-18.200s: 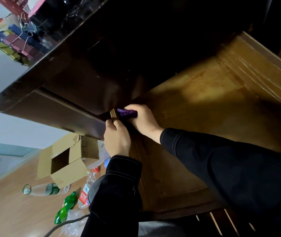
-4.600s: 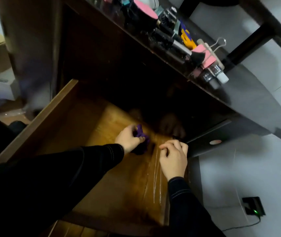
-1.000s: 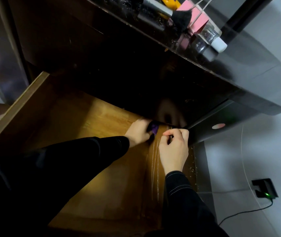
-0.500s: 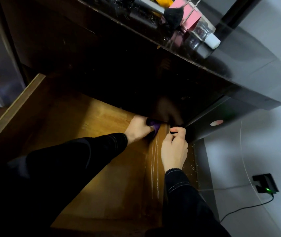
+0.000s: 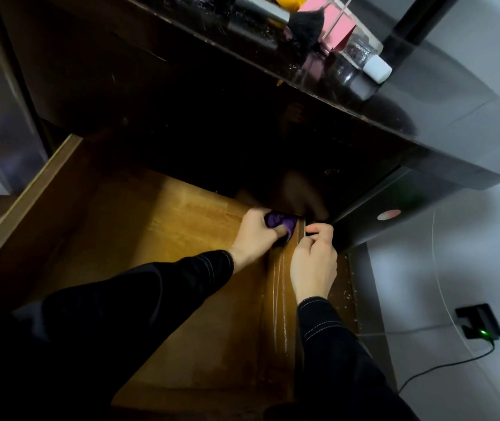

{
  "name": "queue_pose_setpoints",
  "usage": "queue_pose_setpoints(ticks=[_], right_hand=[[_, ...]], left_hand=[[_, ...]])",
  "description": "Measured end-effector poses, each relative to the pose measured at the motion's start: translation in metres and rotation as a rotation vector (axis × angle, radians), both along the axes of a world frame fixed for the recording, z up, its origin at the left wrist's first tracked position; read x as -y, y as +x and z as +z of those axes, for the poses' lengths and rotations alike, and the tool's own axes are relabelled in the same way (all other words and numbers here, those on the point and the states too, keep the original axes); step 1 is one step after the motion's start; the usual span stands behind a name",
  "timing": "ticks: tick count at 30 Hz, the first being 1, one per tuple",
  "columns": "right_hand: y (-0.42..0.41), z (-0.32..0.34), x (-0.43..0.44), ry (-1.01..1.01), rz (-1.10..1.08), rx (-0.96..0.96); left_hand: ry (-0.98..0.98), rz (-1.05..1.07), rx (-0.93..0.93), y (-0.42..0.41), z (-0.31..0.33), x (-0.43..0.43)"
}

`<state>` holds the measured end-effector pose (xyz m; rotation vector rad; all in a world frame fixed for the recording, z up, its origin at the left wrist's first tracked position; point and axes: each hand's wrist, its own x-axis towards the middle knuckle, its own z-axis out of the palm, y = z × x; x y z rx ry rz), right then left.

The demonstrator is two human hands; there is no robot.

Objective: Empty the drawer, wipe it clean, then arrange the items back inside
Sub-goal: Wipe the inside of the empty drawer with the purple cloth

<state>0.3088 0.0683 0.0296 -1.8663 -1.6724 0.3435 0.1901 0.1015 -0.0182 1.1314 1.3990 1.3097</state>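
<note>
The drawer [image 5: 139, 244] floor lies bare toward its left wall, open from above. The tabletop [image 5: 443, 123] overhangs the far end. There the left hand [image 5: 255, 235] with its cloth [image 5: 279, 220] and the right hand [image 5: 312, 262] crowd the right corner.

One drawer [image 5: 151, 238] and one purple cloth [image 5: 279, 221]. Two hands: one left hand [image 5: 255, 235], one right hand [image 5: 314, 265]. On the bench [image 5: 455, 123]: one makeup brush [image 5: 303, 24], one pink binder clip [image 5: 333, 25], one clear white-capped bottle [image 5: 364, 56]. On the floor [image 5: 455, 268]: one black adapter [image 5: 478, 325], one cable [image 5: 443, 364].
</note>
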Motion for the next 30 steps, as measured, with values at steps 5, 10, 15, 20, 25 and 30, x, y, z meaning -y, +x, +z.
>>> queue_pose_setpoints(ticks=[5,10,15,20,25,30], right_hand=[[0.0,0.002,0.001,-0.01,0.0,0.006],[0.001,0.0,-0.002,0.003,-0.007,0.011],[-0.001,0.002,0.0,0.005,-0.003,0.026],[-0.002,0.003,0.0,0.003,-0.007,0.019],[-0.002,0.004,0.001,-0.02,0.003,-0.01],[0.0,0.001,0.0,0.002,0.002,-0.006]], left_hand=[[-0.107,0.013,-0.006,-0.006,0.01,-0.004],[-0.03,0.016,0.238,0.005,0.023,0.01],[-0.084,-0.056,0.26,-0.003,0.033,0.007],[-0.084,-0.06,0.214,-0.002,0.026,0.006],[-0.154,-0.054,0.099,-0.003,0.005,0.018],[-0.011,-0.082,0.099,-0.003,0.019,0.016]])
